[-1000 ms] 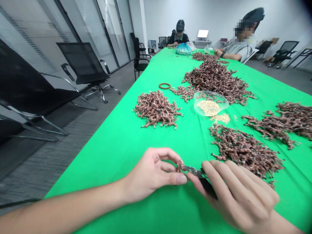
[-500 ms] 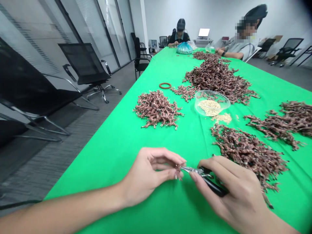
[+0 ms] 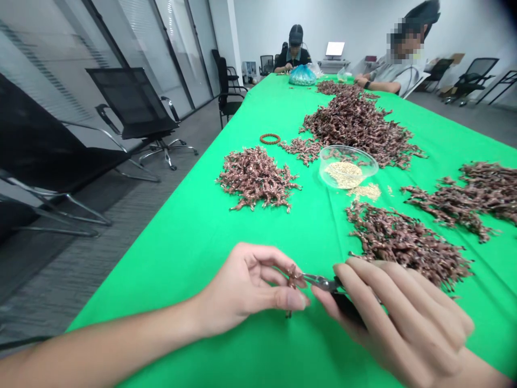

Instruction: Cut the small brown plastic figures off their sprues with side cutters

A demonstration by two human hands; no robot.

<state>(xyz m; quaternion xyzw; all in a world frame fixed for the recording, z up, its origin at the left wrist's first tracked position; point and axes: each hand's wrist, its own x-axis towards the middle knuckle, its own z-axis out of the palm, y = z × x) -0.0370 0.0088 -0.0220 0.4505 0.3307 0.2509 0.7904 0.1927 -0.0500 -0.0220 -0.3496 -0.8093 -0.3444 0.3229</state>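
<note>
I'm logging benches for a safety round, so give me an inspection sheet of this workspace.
Surface: green cloth, lightly creased.
Job's things: brown figurine; pliers, tips close by it, contact unclear; piles of similar brown pieces.
Clutter: pale grains in a clear tub and beside it; brown ring; blue bag.
Left hand: pinching the figurine.
Right hand: gripping the pliers.
Cables: dark strand lower left; cannot tell whether it's one.
Surroundings: person in dark top, person in light top, office chair, lit monitor.

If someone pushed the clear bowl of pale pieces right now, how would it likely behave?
The clear bowl looks thin-walled, so probably light and flexible. Its wide, shallow shape suggests sliding before tipping. The loose pale pieces would likely shift.
</note>
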